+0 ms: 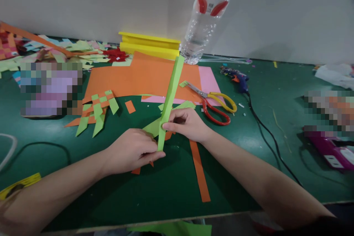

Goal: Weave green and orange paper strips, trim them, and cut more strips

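A light green paper strip (pixel 172 90) stands nearly upright between my two hands. My left hand (pixel 139 147) pinches its lower end between thumb and fingers. Slightly higher, my right hand (pixel 188 122) is closed on the same strip, thumb against its face. Another green piece slants out to the left behind it, and bits of orange paper show beneath my hands, partly hidden. A long orange paper strip (pixel 199 171) lies on the table below my right hand. To the left rests a woven green and orange paper piece (pixel 99 108) with pointed ends.
Scissors (pixel 212 103) with red and yellow handles lie beyond my right hand, by orange sheets (pixel 116 81) and a pink sheet (pixel 208 77). A water bottle (pixel 206 25) stands behind. A glue gun (pixel 236 79) trails its cord at right, near a purple power strip (pixel 332 151). Paper scraps pile up far left.
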